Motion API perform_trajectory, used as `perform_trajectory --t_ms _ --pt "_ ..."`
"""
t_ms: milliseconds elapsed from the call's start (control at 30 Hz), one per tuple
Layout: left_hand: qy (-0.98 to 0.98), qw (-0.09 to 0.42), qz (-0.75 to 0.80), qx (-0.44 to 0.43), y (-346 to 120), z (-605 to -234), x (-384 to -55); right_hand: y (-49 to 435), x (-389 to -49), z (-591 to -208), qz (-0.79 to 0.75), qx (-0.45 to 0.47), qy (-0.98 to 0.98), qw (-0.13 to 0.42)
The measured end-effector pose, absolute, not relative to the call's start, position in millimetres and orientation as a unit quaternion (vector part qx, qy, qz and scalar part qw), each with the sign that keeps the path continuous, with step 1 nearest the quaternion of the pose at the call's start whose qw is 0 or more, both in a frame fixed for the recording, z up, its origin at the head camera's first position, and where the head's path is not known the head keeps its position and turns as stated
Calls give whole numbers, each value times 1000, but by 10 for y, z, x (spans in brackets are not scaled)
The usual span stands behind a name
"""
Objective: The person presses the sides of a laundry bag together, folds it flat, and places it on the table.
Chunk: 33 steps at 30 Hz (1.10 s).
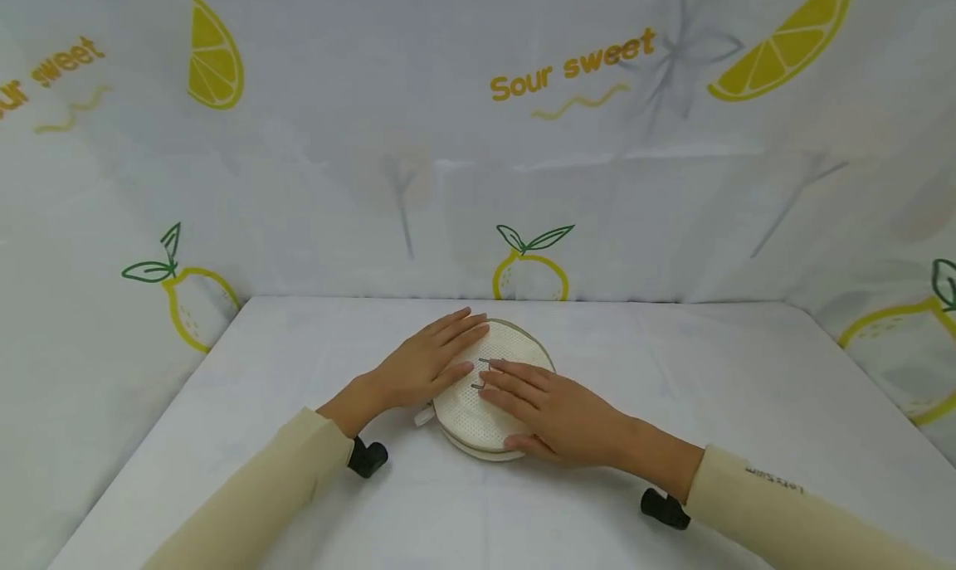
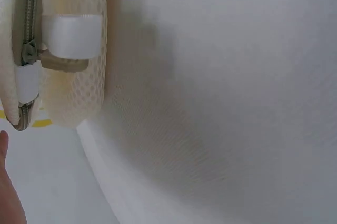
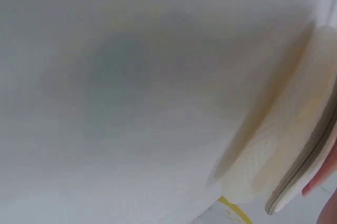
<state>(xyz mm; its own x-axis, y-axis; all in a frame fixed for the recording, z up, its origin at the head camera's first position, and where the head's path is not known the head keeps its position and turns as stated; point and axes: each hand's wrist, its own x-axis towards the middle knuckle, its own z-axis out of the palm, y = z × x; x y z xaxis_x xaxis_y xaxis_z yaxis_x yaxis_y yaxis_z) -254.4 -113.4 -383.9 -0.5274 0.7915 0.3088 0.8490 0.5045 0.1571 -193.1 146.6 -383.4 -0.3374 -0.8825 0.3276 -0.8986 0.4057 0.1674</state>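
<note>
A round cream mesh laundry bag lies flat on the white table, with grey printed lines on its top. Across its upper left side rests my left hand, fingers extended. My right hand lies over the bag's right side, fingers straight on the printed lines and thumb near the lower edge. In the left wrist view the bag's side shows a closed zipper, a zipper pull and a white tag. The right wrist view shows the zipper continuing round the rim, above a honeycomb mesh wall.
A white sheet covers the table. Behind it hangs a white curtain printed with lemons and lettering. Black wrist devices sit under both beige sleeves.
</note>
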Motion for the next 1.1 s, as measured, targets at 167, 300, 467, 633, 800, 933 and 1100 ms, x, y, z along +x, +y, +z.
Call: perform_trajectory --t_ms 167,300,467,633,800,933,1100 --pt "-830 73 -132 -537 -1016 -3835 -2744 1436 -2010 -3841 -29 646 -747 153" --pt "-819 45 -143 -554 -919 -3913 -2842 1389 -2085 -3912 -31 668 -734 115" --pt "-828 -20 -176 -532 -869 -4009 -2844 1375 -2099 -4001 -37 670 -738 75" --pt "-836 -38 -177 -518 -843 -4069 -2832 1392 -2084 -4025 -45 668 -740 60" --pt "-844 -63 -156 -510 -818 -4085 -2819 1401 -2069 -4064 -41 673 -736 60" --pt "-848 -74 -144 -505 -822 -4073 -2810 1387 -2070 -4091 -36 676 -734 61" --pt "-845 -78 -133 -511 -830 -4052 -2815 1380 -2091 -4107 -37 678 -732 62"
